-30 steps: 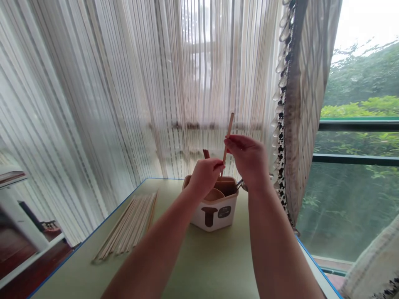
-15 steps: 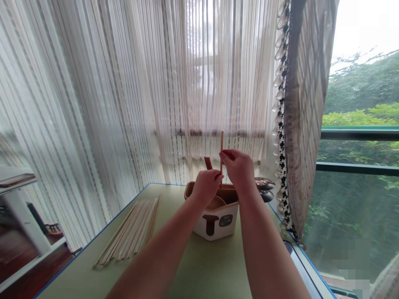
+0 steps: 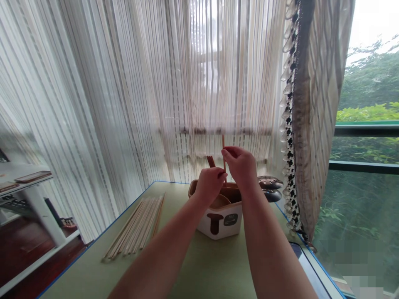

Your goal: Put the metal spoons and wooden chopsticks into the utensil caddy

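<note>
My right hand [image 3: 241, 166] pinches a thin wooden chopstick [image 3: 223, 142] near its upper end; the stick stands nearly upright. Lower down, my left hand [image 3: 210, 185] is closed around the same chopstick, above a white and brown utensil holder [image 3: 218, 228]. Inside the holder, a brown rounded utensil [image 3: 220, 201] shows below my left wrist, and several dark reddish-brown sticks [image 3: 211, 161] rise behind that hand. The chopstick's lower end is hidden. Several pale chopsticks [image 3: 135, 226] lie side by side on the table, left of my left forearm.
A dark slotted skimmer [image 3: 270, 181] and a dark ladle head [image 3: 270, 195] jut out right of the holder. A flat device [image 3: 308, 265] lies by the right edge of the green table [image 3: 205, 274]. Curtains [image 3: 149, 91] hang behind; white furniture [image 3: 28, 182] stands at the left.
The view has turned slightly left, so the scene sits further right. Both hands keep hold of the chopstick, which leans slightly more, with less of it showing above my right fingers.
</note>
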Demonstrator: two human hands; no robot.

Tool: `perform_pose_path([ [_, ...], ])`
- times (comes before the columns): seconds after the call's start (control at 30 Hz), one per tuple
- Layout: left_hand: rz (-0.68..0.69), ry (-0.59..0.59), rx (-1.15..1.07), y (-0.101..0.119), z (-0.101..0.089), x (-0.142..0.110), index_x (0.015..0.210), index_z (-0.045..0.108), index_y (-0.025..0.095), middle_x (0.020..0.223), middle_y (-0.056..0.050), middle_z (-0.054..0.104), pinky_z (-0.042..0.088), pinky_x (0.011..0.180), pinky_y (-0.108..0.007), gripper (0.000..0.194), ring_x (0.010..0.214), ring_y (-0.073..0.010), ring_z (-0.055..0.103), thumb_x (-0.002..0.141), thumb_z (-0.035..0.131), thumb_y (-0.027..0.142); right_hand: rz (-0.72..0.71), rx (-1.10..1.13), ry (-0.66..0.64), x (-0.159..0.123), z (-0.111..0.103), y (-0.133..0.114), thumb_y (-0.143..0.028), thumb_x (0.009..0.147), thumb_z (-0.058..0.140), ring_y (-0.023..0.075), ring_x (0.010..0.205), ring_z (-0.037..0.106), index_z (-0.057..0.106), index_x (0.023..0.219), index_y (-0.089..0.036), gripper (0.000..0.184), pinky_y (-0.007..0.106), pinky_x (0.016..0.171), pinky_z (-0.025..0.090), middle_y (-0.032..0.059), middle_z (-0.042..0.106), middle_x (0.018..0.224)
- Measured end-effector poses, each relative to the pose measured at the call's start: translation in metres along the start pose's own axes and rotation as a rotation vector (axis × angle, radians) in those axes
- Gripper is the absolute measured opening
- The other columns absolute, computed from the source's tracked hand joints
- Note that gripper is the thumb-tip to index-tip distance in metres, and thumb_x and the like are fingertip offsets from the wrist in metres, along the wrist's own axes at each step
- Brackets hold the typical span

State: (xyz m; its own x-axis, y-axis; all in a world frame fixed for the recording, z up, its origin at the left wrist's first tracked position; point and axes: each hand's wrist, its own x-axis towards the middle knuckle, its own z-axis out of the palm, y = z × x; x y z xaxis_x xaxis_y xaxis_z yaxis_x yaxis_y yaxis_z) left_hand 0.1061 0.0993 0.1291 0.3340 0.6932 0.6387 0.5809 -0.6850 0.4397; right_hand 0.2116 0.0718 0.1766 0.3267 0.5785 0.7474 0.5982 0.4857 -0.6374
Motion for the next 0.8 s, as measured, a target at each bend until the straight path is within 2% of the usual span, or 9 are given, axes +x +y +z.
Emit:
perform_pose_path([
  [0.13,-0.036,-0.071,0.02,0.0,0.001,-0.001,0.061,0.066,0.017,0.058,-0.003,0.062,0.043,0.057,-0.024,0.022,0.059,-0.0143,0.058,0.078,0.055,0.025,-0.006,-0.035,-0.022,-0.001,0.001,-0.001,-0.034,0.077,0.055,0.0183,0.073,0.065,0.07,0.086,-0.018,0.024,0.029,0.067,0.047,0.0057,0.072,0.079],
  [0.37,-0.066,0.055,0.081,0.005,0.003,-0.005,0.066,0.068,0.017,0.061,-0.004,0.064,0.042,0.059,-0.026,0.024,0.061,-0.0156,0.059,0.08,0.052,0.027,0.033,-0.115,-0.078,-0.001,-0.001,-0.002,-0.033,0.075,0.056,0.0182,0.07,0.064,0.071,0.079,-0.018,0.021,0.028,0.065,0.045,0.0048,0.071,0.074],
  [0.5,-0.05,0.026,0.21,0.007,0.008,-0.008,0.066,0.069,0.017,0.059,-0.006,0.063,0.041,0.06,-0.027,0.021,0.06,-0.017,0.058,0.078,0.053,0.024,0.047,-0.068,-0.079,-0.001,-0.002,-0.002,-0.035,0.075,0.057,0.018,0.071,0.065,0.071,0.083,-0.017,0.024,0.029,0.067,0.046,0.0054,0.071,0.075],
  [0.63,-0.062,-0.006,0.274,0.01,0.013,-0.01,0.063,0.068,0.015,0.06,-0.009,0.064,0.041,0.06,-0.029,0.022,0.061,-0.0197,0.059,0.077,0.052,0.021,-0.006,-0.063,-0.047,-0.002,-0.001,-0.003,-0.031,0.075,0.057,0.018,0.075,0.065,0.07,0.086,-0.019,0.021,0.029,0.07,0.047,0.0048,0.071,0.079],
  [0.73,-0.065,-0.004,0.277,0.012,0.01,-0.009,0.062,0.069,0.015,0.058,-0.009,0.063,0.042,0.061,-0.031,0.022,0.062,-0.0206,0.06,0.076,0.053,0.02,-0.023,-0.134,-0.062,-0.001,0.0,-0.003,-0.028,0.075,0.056,0.019,0.075,0.065,0.071,0.084,-0.02,0.019,0.031,0.071,0.047,0.005,0.071,0.078],
  [0.8,-0.071,-0.007,0.246,0.01,0.001,-0.007,0.061,0.069,0.016,0.057,-0.008,0.063,0.043,0.061,-0.031,0.019,0.063,-0.0204,0.06,0.074,0.057,0.021,-0.021,-0.15,-0.086,0.0,0.001,0.001,-0.026,0.074,0.057,0.0191,0.075,0.065,0.071,0.083,-0.019,0.018,0.031,0.071,0.047,0.0049,0.071,0.076],
])
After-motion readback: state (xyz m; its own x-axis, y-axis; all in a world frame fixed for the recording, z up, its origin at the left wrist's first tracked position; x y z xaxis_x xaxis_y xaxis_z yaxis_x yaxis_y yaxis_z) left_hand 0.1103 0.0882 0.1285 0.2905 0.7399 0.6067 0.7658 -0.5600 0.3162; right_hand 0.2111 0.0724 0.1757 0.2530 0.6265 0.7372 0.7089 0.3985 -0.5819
